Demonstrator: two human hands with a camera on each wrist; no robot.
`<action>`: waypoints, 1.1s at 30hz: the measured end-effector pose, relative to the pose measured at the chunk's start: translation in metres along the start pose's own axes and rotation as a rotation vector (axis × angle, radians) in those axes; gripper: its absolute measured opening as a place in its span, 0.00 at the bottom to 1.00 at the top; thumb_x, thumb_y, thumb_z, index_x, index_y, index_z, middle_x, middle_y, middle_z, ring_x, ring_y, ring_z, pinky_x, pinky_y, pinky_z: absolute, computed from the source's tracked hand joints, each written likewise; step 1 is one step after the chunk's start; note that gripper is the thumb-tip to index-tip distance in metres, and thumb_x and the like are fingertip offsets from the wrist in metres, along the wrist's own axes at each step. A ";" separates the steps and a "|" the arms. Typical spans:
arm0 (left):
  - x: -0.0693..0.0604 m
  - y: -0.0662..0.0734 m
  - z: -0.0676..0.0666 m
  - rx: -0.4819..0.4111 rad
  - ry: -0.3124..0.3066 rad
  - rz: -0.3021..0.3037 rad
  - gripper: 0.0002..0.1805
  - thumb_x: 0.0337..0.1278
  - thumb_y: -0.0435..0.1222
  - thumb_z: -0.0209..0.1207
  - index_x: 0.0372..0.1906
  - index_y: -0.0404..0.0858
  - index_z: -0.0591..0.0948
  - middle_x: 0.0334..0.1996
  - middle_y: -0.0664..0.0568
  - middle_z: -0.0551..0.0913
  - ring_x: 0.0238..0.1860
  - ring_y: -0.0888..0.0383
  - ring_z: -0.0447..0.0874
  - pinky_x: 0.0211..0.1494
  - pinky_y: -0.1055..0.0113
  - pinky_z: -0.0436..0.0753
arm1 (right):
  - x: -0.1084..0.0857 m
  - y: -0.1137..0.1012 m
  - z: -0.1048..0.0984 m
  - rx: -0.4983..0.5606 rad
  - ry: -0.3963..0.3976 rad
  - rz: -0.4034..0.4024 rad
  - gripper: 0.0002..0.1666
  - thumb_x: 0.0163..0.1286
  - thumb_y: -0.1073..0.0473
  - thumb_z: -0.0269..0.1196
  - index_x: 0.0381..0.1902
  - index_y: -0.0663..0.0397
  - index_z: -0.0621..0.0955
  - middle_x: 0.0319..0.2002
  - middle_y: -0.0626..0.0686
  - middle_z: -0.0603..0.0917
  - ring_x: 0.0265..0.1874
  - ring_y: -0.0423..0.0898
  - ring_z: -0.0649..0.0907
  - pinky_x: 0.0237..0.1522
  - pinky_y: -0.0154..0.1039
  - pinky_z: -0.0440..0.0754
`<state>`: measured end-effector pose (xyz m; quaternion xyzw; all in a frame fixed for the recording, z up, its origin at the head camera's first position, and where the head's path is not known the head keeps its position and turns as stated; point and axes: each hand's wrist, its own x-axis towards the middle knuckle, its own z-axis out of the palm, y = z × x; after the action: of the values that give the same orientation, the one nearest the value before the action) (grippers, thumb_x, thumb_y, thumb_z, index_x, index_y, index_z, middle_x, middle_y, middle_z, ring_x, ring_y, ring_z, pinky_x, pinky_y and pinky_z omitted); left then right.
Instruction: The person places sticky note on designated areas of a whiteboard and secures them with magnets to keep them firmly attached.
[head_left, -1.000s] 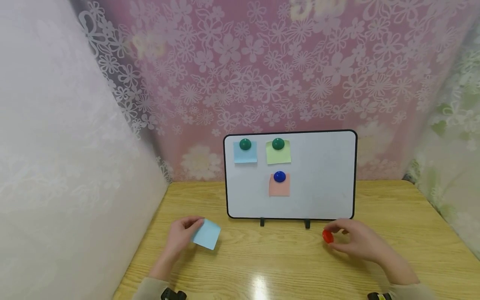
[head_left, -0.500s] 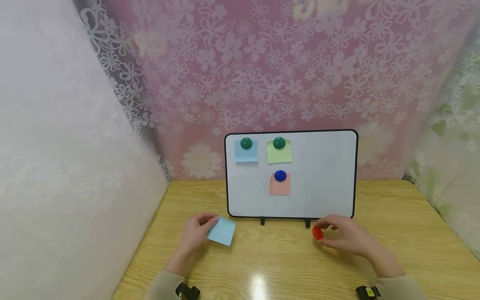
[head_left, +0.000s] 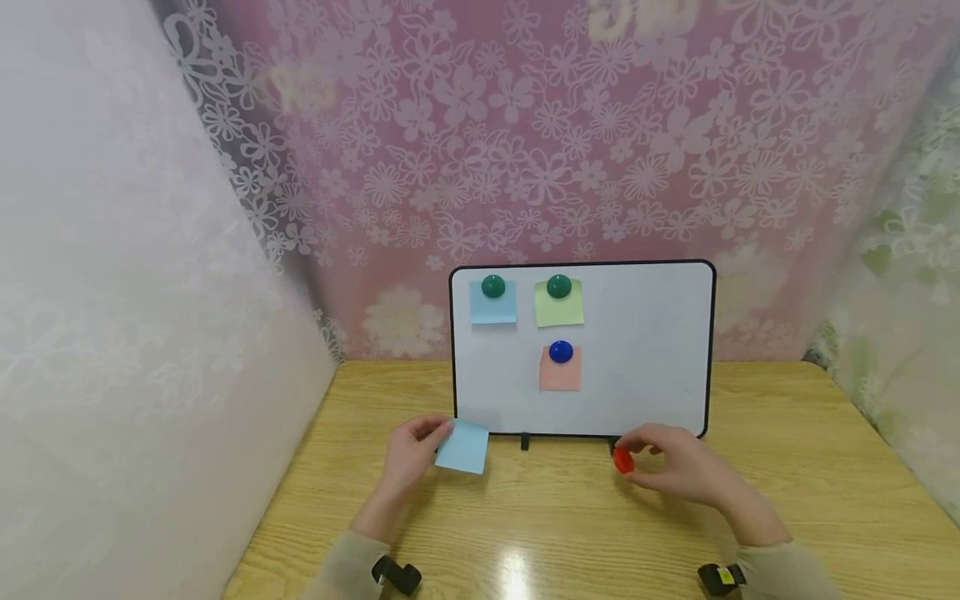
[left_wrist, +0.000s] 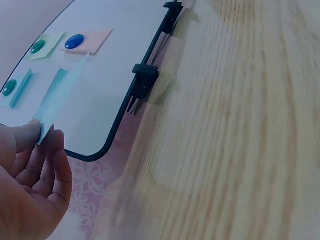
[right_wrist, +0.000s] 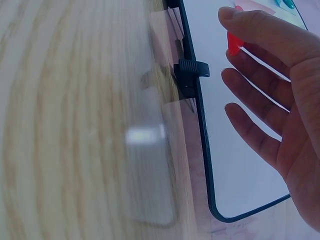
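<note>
My left hand [head_left: 411, 454] pinches a light blue sticky note [head_left: 462, 447] by its upper left corner, in front of the whiteboard's lower left corner. In the left wrist view the note [left_wrist: 56, 97] stands out from between thumb and fingers. My right hand [head_left: 675, 465] holds a round red magnet [head_left: 623, 460] between thumb and fingertips, just below the board's lower edge. The whiteboard [head_left: 645, 350] bears a blue note [head_left: 492, 312] and a green note [head_left: 558, 313], each under a green magnet. Below them hangs a pink note [head_left: 560, 375] under a blue magnet [head_left: 561, 352].
The board stands upright on small black feet [head_left: 525, 441] on a wooden table [head_left: 570, 517]. Behind it hangs a pink flowered curtain [head_left: 525, 150]. A pale wall covering [head_left: 150, 292] bounds the table on the left.
My left hand has moved right and slightly up with the blue note, to the board's lower left corner. The right hand has moved left and slightly up with the red magnet.
</note>
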<state>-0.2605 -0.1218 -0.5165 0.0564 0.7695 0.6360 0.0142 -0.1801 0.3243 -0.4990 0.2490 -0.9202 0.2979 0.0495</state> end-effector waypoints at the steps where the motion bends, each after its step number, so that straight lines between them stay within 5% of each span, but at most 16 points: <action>1: 0.000 0.000 0.001 -0.002 0.005 0.001 0.14 0.72 0.41 0.70 0.52 0.34 0.90 0.44 0.48 0.90 0.43 0.55 0.85 0.42 0.68 0.85 | 0.001 0.000 0.000 0.004 0.002 -0.006 0.23 0.63 0.56 0.82 0.54 0.44 0.87 0.49 0.38 0.88 0.46 0.46 0.87 0.46 0.47 0.89; 33: 0.010 0.012 0.040 -0.105 0.132 0.038 0.13 0.70 0.40 0.72 0.50 0.34 0.91 0.43 0.48 0.91 0.44 0.56 0.85 0.43 0.70 0.83 | 0.046 -0.018 0.024 0.014 0.071 -0.152 0.24 0.58 0.62 0.83 0.52 0.47 0.88 0.45 0.39 0.88 0.42 0.45 0.87 0.43 0.46 0.89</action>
<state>-0.2658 -0.0790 -0.5123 0.0280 0.7331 0.6780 -0.0459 -0.2095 0.2783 -0.4981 0.3078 -0.8941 0.3086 0.1028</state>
